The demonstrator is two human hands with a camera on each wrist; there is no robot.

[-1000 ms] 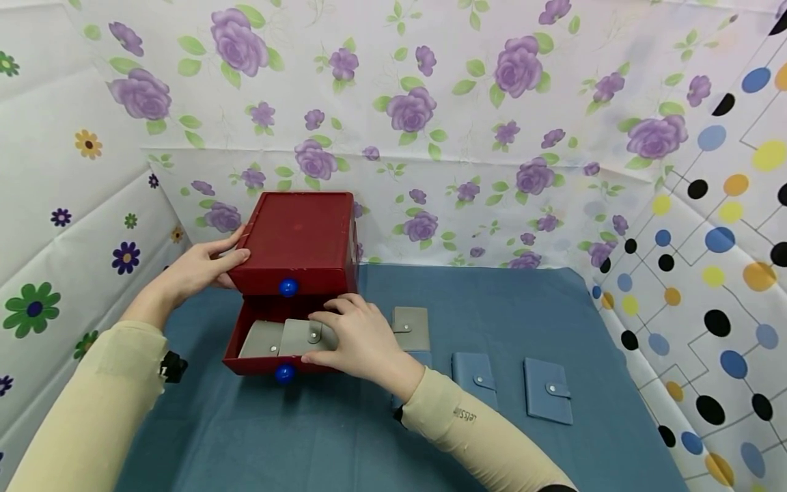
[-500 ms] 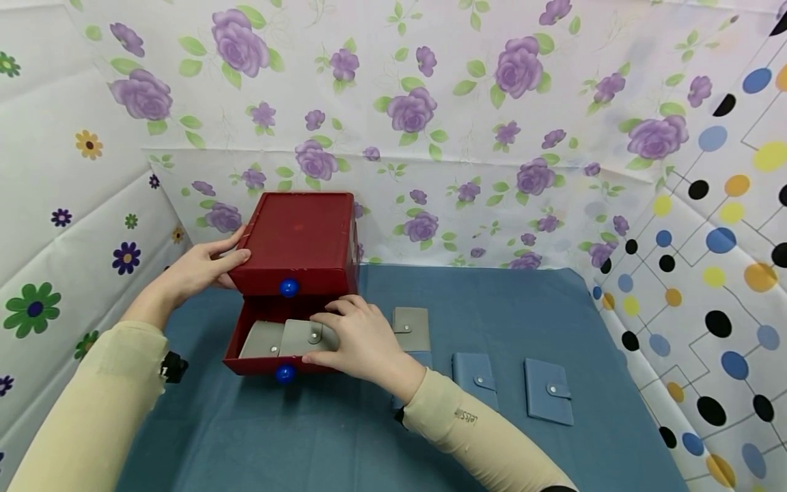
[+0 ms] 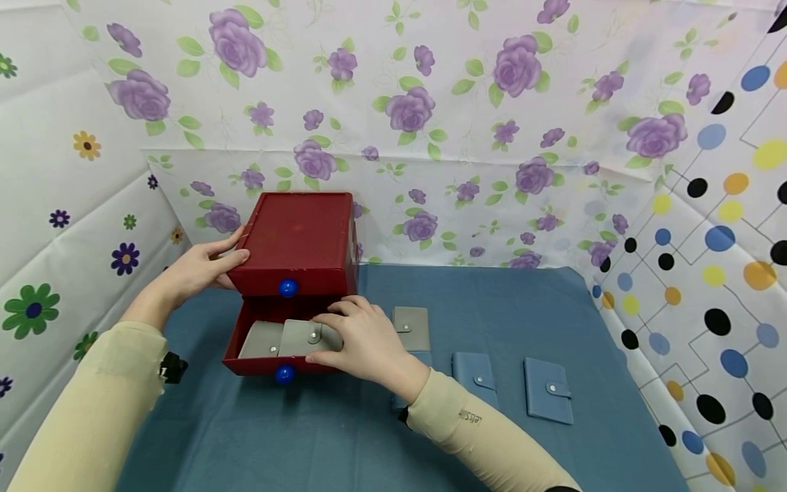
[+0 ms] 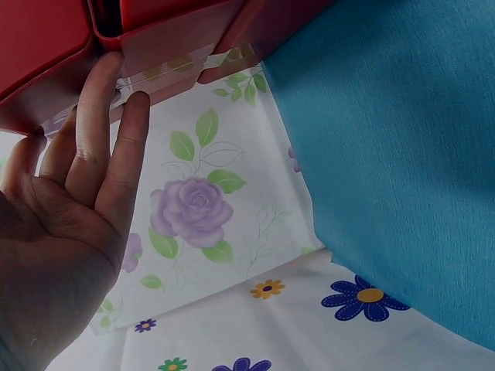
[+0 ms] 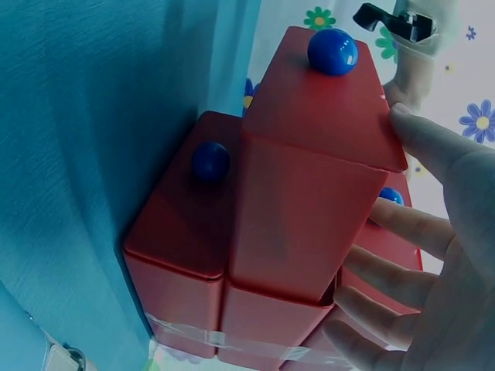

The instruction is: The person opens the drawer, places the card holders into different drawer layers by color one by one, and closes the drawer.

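A red drawer unit with blue knobs stands at the left of the table. Its top drawer is in, while the drawer below is pulled out. Inside lie a grey wallet and another grey snap-strap wallet, whose right part my right hand covers. In the right wrist view my thumb is at the front corner of the drawer, fingers spread over its opening. My left hand rests against the unit's left side; the left wrist view shows its fingers nearly straight against the red surface.
Right of the unit lie a grey wallet and a blue wallet, partly behind my right wrist. Farther right are two blue snap-strap wallets, one near my sleeve and one beyond. Patterned cloth walls surround the blue table.
My right hand has drifted slightly right over the drawer, showing a bit more of the grey wallet. The left hand, the unit and the wallets have stayed put.
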